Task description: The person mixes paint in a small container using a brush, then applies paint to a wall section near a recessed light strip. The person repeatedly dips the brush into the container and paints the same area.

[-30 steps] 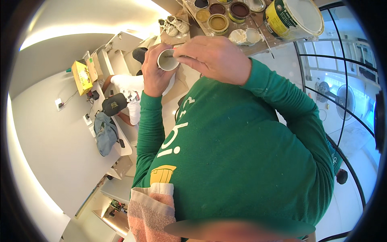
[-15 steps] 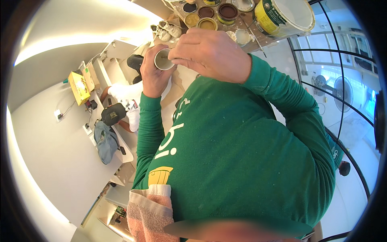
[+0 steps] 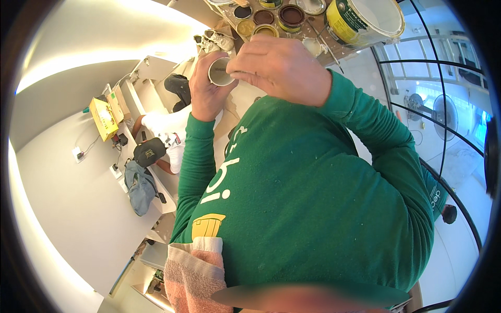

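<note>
The left hand (image 3: 205, 98) hugs a round white cup (image 3: 221, 76); hold it steady. At the cup's three o'clock, the right hand (image 3: 287, 69) pinches narrow, on what I can't tell.

Fisheye view from the head, facing down, close above the green shirt (image 3: 313, 193)

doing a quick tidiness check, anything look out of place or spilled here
Pale shoes sit beside the table of open paint cans, where drips might reach them, and a thin stick juts past that table's edge. No clear spill shows.
</note>
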Available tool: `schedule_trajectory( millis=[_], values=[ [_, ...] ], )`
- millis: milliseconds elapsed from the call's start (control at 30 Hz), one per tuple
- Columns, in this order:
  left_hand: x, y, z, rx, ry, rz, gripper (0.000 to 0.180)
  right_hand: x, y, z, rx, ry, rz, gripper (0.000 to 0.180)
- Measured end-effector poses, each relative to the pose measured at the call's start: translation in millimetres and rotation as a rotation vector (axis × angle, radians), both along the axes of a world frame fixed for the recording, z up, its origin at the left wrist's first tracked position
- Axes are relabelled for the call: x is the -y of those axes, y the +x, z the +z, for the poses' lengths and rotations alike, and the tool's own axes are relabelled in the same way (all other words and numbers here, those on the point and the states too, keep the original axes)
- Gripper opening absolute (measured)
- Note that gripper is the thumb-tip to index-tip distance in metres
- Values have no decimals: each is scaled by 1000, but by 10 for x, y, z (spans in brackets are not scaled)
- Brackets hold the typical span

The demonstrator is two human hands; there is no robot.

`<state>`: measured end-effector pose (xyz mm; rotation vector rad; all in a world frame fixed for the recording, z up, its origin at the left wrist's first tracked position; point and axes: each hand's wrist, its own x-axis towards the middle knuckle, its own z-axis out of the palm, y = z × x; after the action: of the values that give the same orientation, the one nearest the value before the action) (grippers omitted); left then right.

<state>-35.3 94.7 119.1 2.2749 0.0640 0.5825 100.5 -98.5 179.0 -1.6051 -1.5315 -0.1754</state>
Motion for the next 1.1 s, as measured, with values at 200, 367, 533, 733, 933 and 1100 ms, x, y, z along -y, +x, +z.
schedule_trajectory(
  millis=[200, 367, 533, 733, 933, 1100],
  values=[
    [63, 63, 15, 25, -43, -15, 61, 55, 46, 32, 29, 4, -39, 10],
    [49, 87, 6, 20, -36, -13, 59, 50, 61, 30, 14, 21, -38, 8],
    [31, 97, 0, 18, -19, -23, 57, 75, 77, 31, -17, -26, -32, 15],
    [78, 107, -19, 10, -45, -21, 55, 100, 94, 8, -25, -29, -49, 18],
    [96, 94, -38, 3, -27, -20, 53, 134, 89, 0, -14, -30, -63, 18],
    [145, 106, -50, 0, -23, 18, 51, 172, 115, 46, -129, 24, -150, 17]
  ],
)
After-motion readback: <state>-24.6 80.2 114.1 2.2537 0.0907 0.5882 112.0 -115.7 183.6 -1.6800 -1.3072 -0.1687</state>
